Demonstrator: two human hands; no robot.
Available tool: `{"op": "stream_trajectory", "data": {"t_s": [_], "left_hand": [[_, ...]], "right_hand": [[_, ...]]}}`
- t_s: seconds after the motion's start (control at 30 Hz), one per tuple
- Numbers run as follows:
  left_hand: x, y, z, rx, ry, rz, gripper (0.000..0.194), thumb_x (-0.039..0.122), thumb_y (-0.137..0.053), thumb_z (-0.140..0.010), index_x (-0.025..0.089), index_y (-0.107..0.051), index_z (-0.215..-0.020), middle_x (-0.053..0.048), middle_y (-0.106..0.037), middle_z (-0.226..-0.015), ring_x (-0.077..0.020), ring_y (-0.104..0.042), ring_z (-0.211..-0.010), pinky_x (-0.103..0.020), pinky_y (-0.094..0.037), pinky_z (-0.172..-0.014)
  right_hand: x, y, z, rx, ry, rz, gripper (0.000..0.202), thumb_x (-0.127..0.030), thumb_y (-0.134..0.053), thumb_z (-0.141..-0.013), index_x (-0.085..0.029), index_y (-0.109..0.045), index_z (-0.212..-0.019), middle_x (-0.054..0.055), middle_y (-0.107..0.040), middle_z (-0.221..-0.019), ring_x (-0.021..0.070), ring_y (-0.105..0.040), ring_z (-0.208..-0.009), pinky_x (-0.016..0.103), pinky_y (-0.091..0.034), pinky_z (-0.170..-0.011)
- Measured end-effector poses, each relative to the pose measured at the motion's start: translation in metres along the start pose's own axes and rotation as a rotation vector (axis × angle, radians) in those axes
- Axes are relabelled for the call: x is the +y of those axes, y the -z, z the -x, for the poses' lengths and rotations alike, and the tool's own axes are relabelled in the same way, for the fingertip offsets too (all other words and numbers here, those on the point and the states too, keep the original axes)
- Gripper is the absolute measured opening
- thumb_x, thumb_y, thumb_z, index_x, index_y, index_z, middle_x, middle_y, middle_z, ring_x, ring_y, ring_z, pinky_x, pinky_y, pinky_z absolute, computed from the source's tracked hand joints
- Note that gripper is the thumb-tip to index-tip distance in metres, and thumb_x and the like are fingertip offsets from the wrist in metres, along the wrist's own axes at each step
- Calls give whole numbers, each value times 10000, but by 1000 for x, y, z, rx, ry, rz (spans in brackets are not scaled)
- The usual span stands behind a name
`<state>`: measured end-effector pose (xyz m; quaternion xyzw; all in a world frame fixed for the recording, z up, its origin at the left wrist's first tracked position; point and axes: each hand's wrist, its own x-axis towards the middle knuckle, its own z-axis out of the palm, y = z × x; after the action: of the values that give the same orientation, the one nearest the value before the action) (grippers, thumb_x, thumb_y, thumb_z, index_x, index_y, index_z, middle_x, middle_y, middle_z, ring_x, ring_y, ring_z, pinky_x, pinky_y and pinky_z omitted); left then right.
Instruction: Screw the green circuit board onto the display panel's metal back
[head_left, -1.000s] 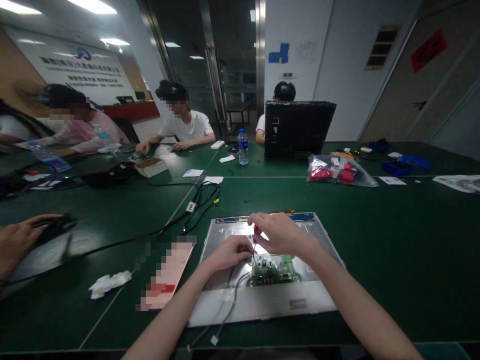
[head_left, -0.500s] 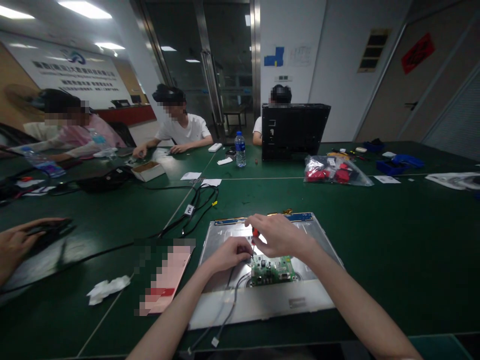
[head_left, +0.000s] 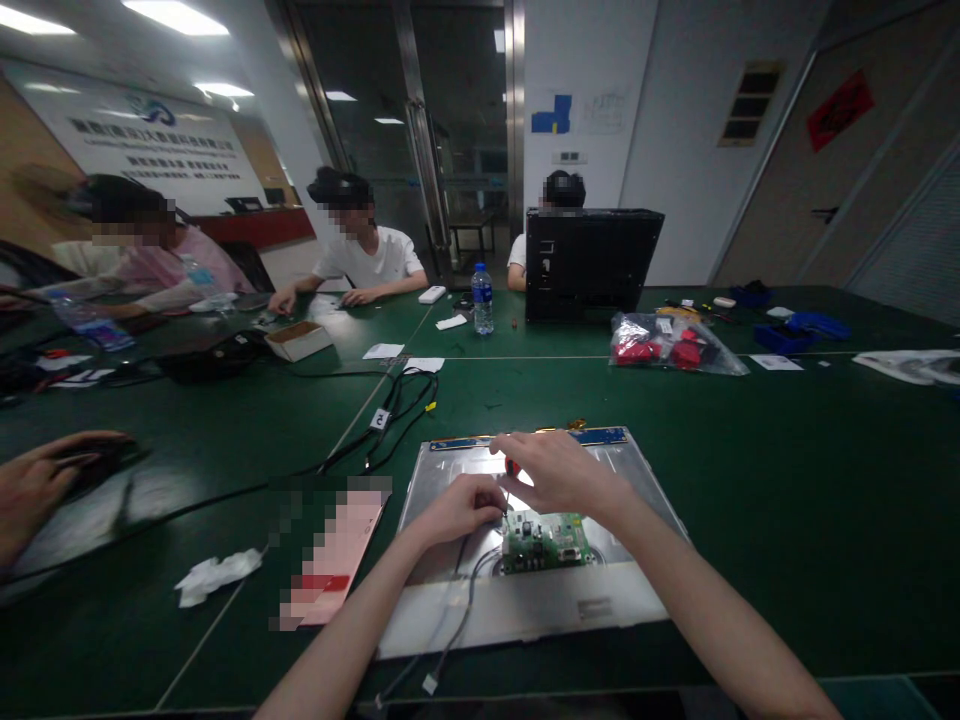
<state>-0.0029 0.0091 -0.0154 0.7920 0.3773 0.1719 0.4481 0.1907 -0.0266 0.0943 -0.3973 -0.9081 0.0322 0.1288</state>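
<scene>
A silvery display panel (head_left: 525, 614) lies back side up on the table before me. On it sits a green circuit board (head_left: 547, 540), partly under my right hand (head_left: 561, 470). That hand is closed on the red handle of a screwdriver (head_left: 512, 467), whose thin shaft points down to the board's upper left corner. There, the fingers of my left hand (head_left: 469, 503) are pinched together beside the shaft's lower end; what they hold, if anything, is hidden. Grey cables (head_left: 471, 595) run from the board's left side over the panel's near edge.
Left of the panel lie a pink sheet (head_left: 337, 550), crumpled tissue (head_left: 217, 577) and black cables (head_left: 379, 420). Another person's hand (head_left: 37, 490) rests on a mouse at far left. Beyond stand a water bottle (head_left: 482, 300), a black monitor casing (head_left: 592, 265) and a plastic bag (head_left: 675, 345).
The view has shifted very slightly. Both hands keep their places at the board's corner, and the screwdriver stays in my right hand.
</scene>
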Motion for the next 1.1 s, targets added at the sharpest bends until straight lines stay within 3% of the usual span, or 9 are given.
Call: {"op": "stream_trajectory", "data": {"t_s": [0.27, 0.63, 0.9, 1.1], "left_hand": [[3, 0, 0, 7, -13, 3, 95, 96, -585, -708, 130, -647, -771, 1, -638, -698, -137, -575, -670, -229, -446, -645], [4, -1, 1, 8, -13, -23, 160, 92, -577, -725, 131, -675, -845, -18, -669, -748, -151, -591, -697, -240, -445, -662], [2, -2, -1, 3, -28, -24, 136, 74, -584, -704, 128, -667, -798, -5, -665, -722, -139, -577, -676, -222, -438, -648], [2, -4, 1, 3, -13, -18, 144, 76, -567, -716, 133, -665, -804, 2, -656, -697, -134, -579, -661, -218, -439, -641]], "right_hand": [[-2, 2, 1, -19, 17, -7, 236, -201, -501, -842, -176, -493, -1076, 69, -658, -973, 182, -615, -779, 265, -331, -577], [2, -2, 0, -9, -33, -3, 171, -329, -535, -903, -194, -510, -1006, 35, -690, -868, 184, -632, -734, 256, -304, -567], [-1, 2, 4, -17, 7, -30, 240, -191, -515, -818, -176, -484, -1056, 56, -638, -958, 168, -599, -740, 264, -313, -565], [0, -1, 0, -26, -66, 33, 162, -268, -518, -888, -185, -510, -1027, 65, -683, -916, 194, -633, -745, 259, -312, -560]]}}
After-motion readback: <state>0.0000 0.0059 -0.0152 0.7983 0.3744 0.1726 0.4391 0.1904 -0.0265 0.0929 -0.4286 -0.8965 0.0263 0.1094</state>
